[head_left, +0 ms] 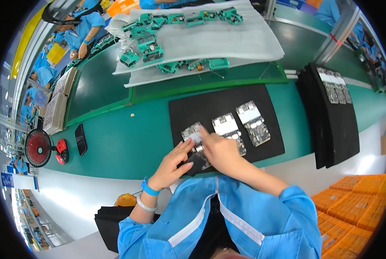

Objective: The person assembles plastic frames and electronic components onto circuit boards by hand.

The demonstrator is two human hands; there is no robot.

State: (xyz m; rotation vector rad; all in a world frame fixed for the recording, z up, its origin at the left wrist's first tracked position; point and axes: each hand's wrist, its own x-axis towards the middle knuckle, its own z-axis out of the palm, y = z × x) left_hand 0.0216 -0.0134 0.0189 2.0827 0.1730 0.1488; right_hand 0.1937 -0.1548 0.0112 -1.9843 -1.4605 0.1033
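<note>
Three circuit boards with white strips lie on a black foam mat. The leftmost board is under both hands, beside the middle board and the right board. My left hand has its fingertips on that leftmost board's left side, the thumb apart from them. By the thumb tip is a small dark block; whether the thumb grips it is unclear. My right hand presses an extended index finger at the board's white strip, other fingers curled. Whatever is under those fingers is hidden.
Green-cased units lie on white foam sheets beyond the mat. Stacked black mats with boards on top stand right. A phone and fan sit left. Orange crates are lower right; co-workers sit upper left.
</note>
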